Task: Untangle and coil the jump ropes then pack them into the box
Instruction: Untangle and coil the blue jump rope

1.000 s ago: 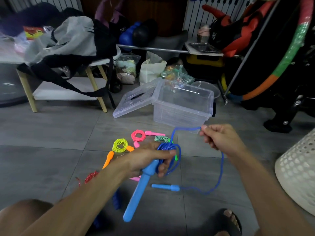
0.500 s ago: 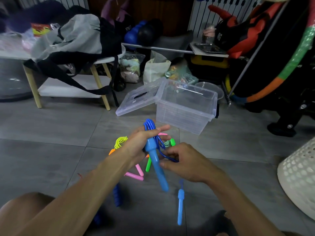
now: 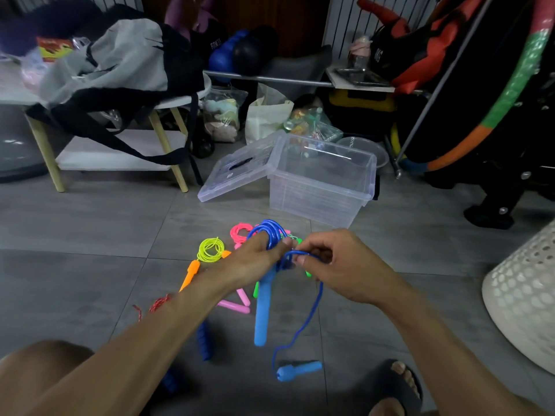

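My left hand (image 3: 255, 261) grips the blue jump rope (image 3: 271, 232) by its coiled loops and one light-blue handle (image 3: 263, 310), which hangs down below the hand. Just to its right, my right hand (image 3: 339, 265) pinches a strand of the same rope; the loose cord runs down to the second blue handle (image 3: 298, 370) near the floor. On the tiles behind lie a coiled yellow rope with orange handles (image 3: 210, 249), a coiled pink rope (image 3: 240, 231), pink handles (image 3: 237, 304) and a red cord (image 3: 157, 304). The clear plastic box (image 3: 322, 181) stands open beyond them.
The box lid (image 3: 237, 169) leans against the box's left side. A dark blue handle (image 3: 204, 340) lies under my left forearm. A white perforated basket (image 3: 522, 295) stands at right, a low table with a grey bag (image 3: 120, 61) at back left. My sandalled foot (image 3: 396, 388) is at the bottom.
My right hand went from pulling the cord out to the right to meeting my left hand at the coil. More rope is wound into the loops, and the free handle swung lower.
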The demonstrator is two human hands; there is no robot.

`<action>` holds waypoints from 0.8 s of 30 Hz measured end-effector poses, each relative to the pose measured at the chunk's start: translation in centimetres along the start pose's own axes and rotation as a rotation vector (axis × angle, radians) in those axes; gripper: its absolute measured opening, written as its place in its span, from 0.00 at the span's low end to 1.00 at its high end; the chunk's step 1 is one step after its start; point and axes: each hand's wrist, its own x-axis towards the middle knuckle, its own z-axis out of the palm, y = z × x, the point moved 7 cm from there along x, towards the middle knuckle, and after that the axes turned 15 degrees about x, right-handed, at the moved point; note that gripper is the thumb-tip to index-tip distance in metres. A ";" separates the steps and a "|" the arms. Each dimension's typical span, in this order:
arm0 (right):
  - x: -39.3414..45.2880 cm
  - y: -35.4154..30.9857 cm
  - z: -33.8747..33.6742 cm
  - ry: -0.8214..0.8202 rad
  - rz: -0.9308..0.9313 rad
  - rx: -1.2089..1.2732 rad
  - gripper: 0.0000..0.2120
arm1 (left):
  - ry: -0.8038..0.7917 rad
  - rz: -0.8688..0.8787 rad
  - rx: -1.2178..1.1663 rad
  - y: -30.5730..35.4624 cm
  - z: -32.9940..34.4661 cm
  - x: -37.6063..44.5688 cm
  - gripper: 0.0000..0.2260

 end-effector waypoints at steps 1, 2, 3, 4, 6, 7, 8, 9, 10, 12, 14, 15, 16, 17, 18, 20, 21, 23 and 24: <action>0.1 0.0 -0.6 0.036 -0.004 0.043 0.07 | -0.044 0.018 -0.061 0.6 0.5 -0.6 0.17; 0.1 0.2 -1.3 0.077 -0.004 0.082 0.07 | -0.122 0.032 -0.168 1.1 1.0 -1.0 0.18; 0.2 0.4 -1.9 0.118 0.004 0.112 0.07 | -0.195 0.050 -0.239 1.8 1.4 -1.5 0.21; 0.3 0.8 -2.4 0.152 0.021 0.135 0.05 | -0.253 0.086 -0.263 2.1 1.7 -1.8 0.22; 0.4 1.5 -3.1 0.203 0.063 0.163 0.04 | -0.286 0.180 -0.247 2.8 1.6 -2.2 0.16; 0.4 1.8 -3.4 0.225 0.081 0.167 0.05 | -0.278 0.220 -0.245 3.1 1.2 -2.4 0.11; 0.4 2.2 -3.7 0.247 0.098 0.176 0.07 | -0.265 0.251 -0.261 3.3 1.0 -2.5 0.06; 0.4 2.5 -4.0 0.265 0.116 0.190 0.08 | -0.254 0.267 -0.304 3.5 0.8 -2.5 0.04; 0.3 2.7 -4.1 0.276 0.130 0.199 0.10 | -0.259 0.279 -0.375 3.5 0.8 -2.4 0.05; 0.4 3.0 -4.2 0.283 0.157 0.211 0.12 | -0.314 0.271 -0.546 3.4 0.9 -2.3 0.06; 0.5 3.3 -4.0 0.251 0.175 0.266 0.12 | -0.389 0.240 -0.656 3.3 1.1 -2.2 0.09; 0.7 3.2 -3.9 0.220 0.175 0.306 0.10 | -0.419 0.218 -0.687 3.1 1.2 -2.2 0.12; 0.8 3.1 -3.9 0.186 0.171 0.361 0.07 | -0.442 0.205 -0.733 2.8 1.3 -2.1 0.14; 0.8 3.1 -4.1 0.158 0.169 0.423 0.05 | -0.463 0.201 -0.809 2.7 1.1 -2.2 0.14; 0.9 3.1 -4.4 0.152 0.168 0.474 0.06 | -0.487 0.210 -0.901 2.7 0.7 -2.2 0.16; 0.7 3.4 -5.9 0.197 0.168 0.515 0.09 | -0.536 0.253 -1.052 2.5 -0.4 -2.1 0.23; 0.6 3.8 -6.7 0.232 0.166 0.510 0.10 | -0.546 0.281 -1.080 2.5 -1.0 -2.1 0.24; 0.2 4.1 -8.3 0.320 0.131 0.564 0.10 | -0.521 0.281 -1.071 2.2 -1.6 -2.0 0.19; 0.0 4.1 -9.1 0.377 0.095 0.661 0.09 | -0.481 0.247 -1.056 2.0 -1.7 -1.9 0.15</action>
